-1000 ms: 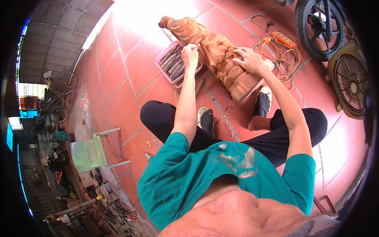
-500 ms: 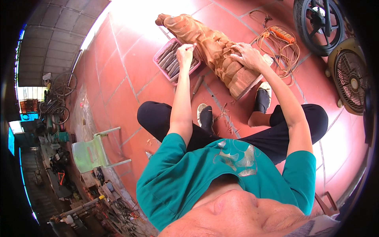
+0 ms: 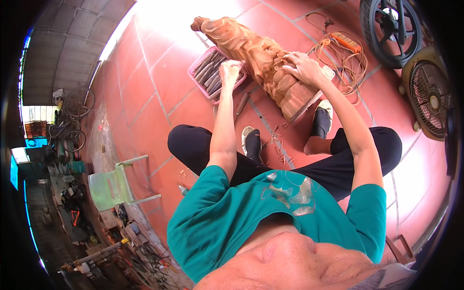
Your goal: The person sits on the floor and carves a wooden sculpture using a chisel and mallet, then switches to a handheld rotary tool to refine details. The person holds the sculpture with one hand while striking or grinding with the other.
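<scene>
A carved wooden figure (image 3: 256, 55) lies slantwise on the floor in front of me, its wide base toward my feet. My right hand (image 3: 304, 68) rests on the figure near that base, fingers spread. My left hand (image 3: 230, 72) is closed above the right side of a pink plastic basket (image 3: 196, 86), close to the figure. Whatever the left fingers hold, if anything, is hidden. Several slim, dark carving tools (image 3: 208, 72) lie packed side by side in the basket. Another long tool (image 3: 242, 104) lies on the floor just below it.
Wood chips (image 3: 278, 135) are scattered between my feet. An orange power strip (image 3: 345, 41) with tangled cords lies right of the figure. Farther right stand a wheel (image 3: 390, 31) and a fan (image 3: 430, 94). At left is a green chair (image 3: 110, 188).
My left hand has shifted slightly toward me and to the right, still closed. My right hand stays on the figure.
</scene>
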Motion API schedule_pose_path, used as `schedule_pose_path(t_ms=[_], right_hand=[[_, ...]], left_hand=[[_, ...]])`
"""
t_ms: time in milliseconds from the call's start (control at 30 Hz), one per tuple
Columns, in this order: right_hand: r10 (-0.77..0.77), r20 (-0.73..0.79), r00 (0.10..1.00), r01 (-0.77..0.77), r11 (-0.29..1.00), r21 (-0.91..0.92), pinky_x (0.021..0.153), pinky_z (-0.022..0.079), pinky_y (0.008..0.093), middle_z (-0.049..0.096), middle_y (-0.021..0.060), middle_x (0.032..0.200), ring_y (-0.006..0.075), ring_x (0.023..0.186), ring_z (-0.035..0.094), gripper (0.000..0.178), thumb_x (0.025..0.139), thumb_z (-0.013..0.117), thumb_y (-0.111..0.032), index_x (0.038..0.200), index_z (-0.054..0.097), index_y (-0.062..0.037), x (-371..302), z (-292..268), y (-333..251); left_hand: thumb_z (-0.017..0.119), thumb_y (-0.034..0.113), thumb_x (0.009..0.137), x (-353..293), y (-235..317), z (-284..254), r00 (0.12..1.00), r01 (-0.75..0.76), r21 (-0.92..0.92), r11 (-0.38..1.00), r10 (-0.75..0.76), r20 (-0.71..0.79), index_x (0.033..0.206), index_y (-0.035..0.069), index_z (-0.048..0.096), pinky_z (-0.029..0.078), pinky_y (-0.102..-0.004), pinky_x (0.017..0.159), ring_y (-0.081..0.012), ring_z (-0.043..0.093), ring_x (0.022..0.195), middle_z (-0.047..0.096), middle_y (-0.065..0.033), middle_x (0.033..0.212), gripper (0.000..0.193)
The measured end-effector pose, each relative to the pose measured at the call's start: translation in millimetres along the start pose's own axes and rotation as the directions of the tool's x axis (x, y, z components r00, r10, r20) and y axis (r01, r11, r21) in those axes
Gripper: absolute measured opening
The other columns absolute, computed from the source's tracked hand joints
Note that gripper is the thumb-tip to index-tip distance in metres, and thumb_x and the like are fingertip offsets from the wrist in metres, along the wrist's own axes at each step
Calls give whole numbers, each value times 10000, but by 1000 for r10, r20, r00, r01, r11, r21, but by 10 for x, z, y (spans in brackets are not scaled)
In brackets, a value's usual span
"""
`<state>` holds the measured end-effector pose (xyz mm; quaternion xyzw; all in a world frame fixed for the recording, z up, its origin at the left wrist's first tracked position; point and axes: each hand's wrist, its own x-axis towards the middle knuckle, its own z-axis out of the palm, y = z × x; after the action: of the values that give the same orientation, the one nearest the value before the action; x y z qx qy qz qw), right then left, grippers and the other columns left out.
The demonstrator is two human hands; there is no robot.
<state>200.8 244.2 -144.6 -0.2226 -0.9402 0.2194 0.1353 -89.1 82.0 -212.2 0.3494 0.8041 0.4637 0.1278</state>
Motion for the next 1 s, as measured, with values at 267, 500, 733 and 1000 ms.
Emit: schedule_pose_path(t_ms=[267,500,733,1000], right_hand=[[17,22,1000,-17,1000,-23,1015,481,482,573,133,1374,361,1254,546,528,948,544,-523,1305,602,-139,-14,-8,27],[24,21,999,-24,1000,-19,1019,481,485,561,141,1390,368,1257,546,520,960,535,-507,1310,600,-128,-36,-45,25],[27,27,999,-26,999,-31,1003,492,488,568,136,1376,364,1247,554,518,951,542,-510,1307,598,-138,-22,-20,5],[25,-6,1000,-26,999,-43,1004,488,492,570,136,1371,358,1253,550,525,948,545,-524,1300,600,-140,-54,5,101]], left_hand=[[707,37,791,124,93,403,912,-259,346,902,346,-219,901,21,725,550,-415,720,-341,707,784,696,-191,742,113],[779,164,808,145,106,57,996,40,-103,994,-32,82,857,20,782,528,-352,640,-241,692,655,733,-164,759,152],[674,75,843,24,495,336,937,-301,245,921,333,-101,950,44,741,525,-475,793,-406,662,873,649,-203,831,130],[743,152,828,97,646,39,880,-9,131,991,-55,472,870,79,800,571,-384,718,-247,705,670,734,-140,754,102]])
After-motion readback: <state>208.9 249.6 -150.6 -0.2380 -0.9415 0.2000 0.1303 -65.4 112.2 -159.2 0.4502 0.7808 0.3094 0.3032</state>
